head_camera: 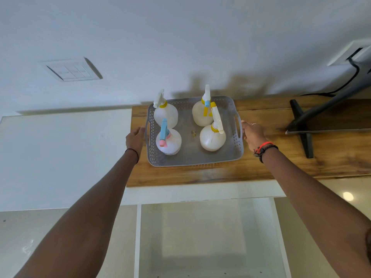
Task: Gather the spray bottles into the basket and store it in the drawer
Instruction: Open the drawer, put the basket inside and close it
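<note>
Basket (192, 157): grey, on desk (281, 161), holding four upright bottles (212, 137). Left hand (135, 138) and right hand (253, 134) at its end handles; whether fingers have closed, cannot tell. Gathering looks done; next, level lift into open drawer (208, 237) below.

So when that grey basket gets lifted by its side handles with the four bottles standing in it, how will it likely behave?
The basket is thin perforated plastic, so it may flex somewhat. The spray bottles stand loose, apart, on a smooth floor, so tilting could slide or topple them. The left hand and right hand sit at opposite ends, which should help keep it level.
</note>
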`<state>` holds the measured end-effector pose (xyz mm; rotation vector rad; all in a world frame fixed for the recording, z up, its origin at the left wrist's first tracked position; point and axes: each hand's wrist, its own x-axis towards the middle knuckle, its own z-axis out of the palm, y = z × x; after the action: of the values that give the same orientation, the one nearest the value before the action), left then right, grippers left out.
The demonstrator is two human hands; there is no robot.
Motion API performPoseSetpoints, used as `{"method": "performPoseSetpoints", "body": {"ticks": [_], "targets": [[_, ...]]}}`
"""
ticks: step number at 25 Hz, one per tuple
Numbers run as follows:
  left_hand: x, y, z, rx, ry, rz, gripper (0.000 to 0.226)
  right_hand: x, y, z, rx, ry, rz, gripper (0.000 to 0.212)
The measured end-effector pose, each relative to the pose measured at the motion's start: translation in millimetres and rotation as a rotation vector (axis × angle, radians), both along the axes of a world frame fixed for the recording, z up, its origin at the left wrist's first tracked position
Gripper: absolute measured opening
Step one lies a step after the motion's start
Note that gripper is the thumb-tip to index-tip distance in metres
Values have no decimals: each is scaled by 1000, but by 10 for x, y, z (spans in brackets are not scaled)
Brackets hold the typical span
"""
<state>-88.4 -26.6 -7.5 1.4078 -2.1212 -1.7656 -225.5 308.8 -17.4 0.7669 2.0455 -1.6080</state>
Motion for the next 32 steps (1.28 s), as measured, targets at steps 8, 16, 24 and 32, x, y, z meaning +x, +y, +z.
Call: {"method": "performPoseSetpoints", "body": {"ticks": [8,16,24,32], "targets": [[-126,27,-248,8,-13,-120,14,-22,-94,-17,138,25,127,28],[-159,0,-309,-1,-26,-106,27,-55,-110,-86,184,38,150,23],[-56,67,-320,-4,-46,-67,30,28,-88,-74,197,49,123,30],[161,229,-271,31,-36,-40,26,221,21,-100,216,36,109,32]]}}
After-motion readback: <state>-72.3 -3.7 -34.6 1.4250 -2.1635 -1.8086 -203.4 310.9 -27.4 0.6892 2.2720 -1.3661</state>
